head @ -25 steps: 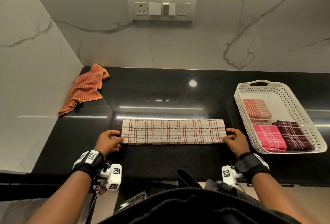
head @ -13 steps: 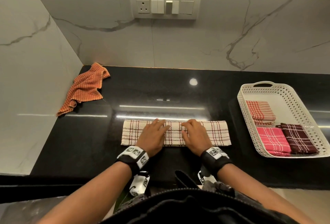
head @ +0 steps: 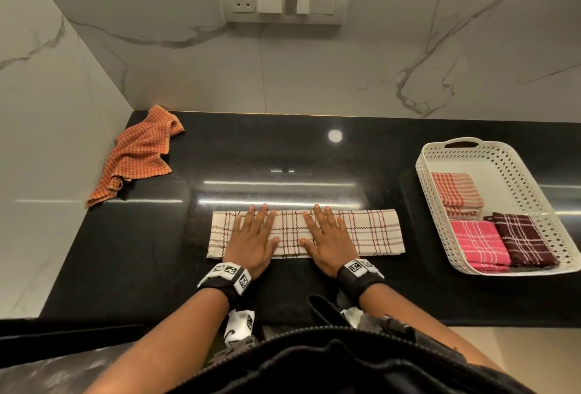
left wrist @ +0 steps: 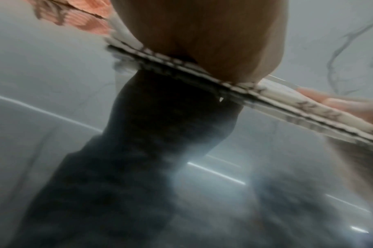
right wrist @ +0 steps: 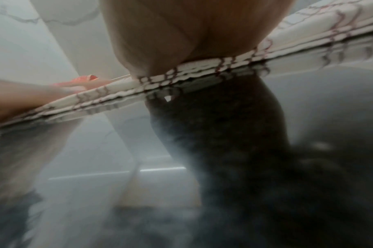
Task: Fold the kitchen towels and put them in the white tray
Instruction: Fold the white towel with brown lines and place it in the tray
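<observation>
**Cream checked towel pressed flat under two palms**

Marble, pale with grey veins, lines the left wall and the far wall above a glossy black counter [head: 314,154]. At the far left of the counter, against the corner, an orange towel [head: 138,154] lies crumpled in soft ridges, its weave a fine check.

Near the front edge, at the middle, the cream towel [head: 371,233] is folded into a long narrow band running left to right, crossed by thin dark-red lines. The left hand [head: 253,236] lies flat on the band's left half, fingers straight and slightly spread, holding nothing. Just beside it, thumbs nearly meeting, the right hand [head: 330,238] lies the same way on the middle of the band, palm down, fingers straight, gripping nothing. Both wrists carry black straps with square black-and-white markers. In the wrist views, blurred, the heel of each palm presses on the towel's layered near edge, mirrored in the polished stone.

At the right, apart from the band, stands the white tray [head: 515,173], rectangular, plastic, with perforated walls and a handle slot at its far end. Inside it lie three folded squares: a red-and-cream towel [head: 456,192] toward the far side, a pink towel [head: 479,244] near the front, and a maroon towel [head: 522,239] touching the pink one's right edge.
</observation>
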`<state>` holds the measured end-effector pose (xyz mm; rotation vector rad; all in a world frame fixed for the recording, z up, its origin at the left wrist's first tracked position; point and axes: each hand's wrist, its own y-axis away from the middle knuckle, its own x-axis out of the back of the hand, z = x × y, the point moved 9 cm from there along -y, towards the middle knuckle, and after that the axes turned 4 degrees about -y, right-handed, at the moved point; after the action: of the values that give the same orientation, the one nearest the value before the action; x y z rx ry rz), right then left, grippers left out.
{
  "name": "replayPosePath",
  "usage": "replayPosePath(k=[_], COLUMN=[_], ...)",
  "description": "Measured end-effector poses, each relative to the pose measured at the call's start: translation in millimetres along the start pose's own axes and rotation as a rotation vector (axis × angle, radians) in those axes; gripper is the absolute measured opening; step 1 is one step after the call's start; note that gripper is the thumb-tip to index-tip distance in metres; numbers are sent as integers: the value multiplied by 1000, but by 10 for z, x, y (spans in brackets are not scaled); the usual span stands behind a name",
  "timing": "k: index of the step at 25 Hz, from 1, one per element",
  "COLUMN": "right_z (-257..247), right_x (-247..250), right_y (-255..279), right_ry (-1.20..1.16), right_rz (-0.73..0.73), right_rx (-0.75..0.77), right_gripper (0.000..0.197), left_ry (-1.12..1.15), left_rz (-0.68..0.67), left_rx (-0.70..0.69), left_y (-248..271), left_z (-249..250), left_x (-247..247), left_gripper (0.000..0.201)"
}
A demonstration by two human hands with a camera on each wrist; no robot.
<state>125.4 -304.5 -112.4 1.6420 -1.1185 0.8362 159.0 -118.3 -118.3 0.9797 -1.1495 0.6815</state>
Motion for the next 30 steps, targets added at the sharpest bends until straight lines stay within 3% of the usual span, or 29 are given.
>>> replayPosePath(k=[3,7,10,13,15,18,21,25,30], right_z=[381,1160,1255,876,312,-677,-1039,-618,300], right_x=[67,283,325,445,393,39,-236,-167,77], right_y=[79,327,360,248,98,-69,-160,-142,54], right_ry=[-14,12,53,37,-24,-26,4,11,-11], right_rz=[32,84,48,128,124,-27,-140,-93,28], right_rx=[-106,-304,-346,-341,-183,120,208,181,-20], right_gripper=[71,74,75,80,80,76,69,65,65], left_ry=[24,38,45,44,29,49,45,36,30], left_rz=[19,19,7,8,-6,13,4,13,7], left_rx=[48,37,43,59,64,51,51,46,44], left_y=[116,116,98,106,109,112,107,102,96], left_z=[-368,-402,-391,-398,-391,-378,-394,-384,-392], left_x=[21,11,-11,4,-10,-5,-18,-16,-6], left_gripper=[76,77,76,73,73,76,76,78,81])
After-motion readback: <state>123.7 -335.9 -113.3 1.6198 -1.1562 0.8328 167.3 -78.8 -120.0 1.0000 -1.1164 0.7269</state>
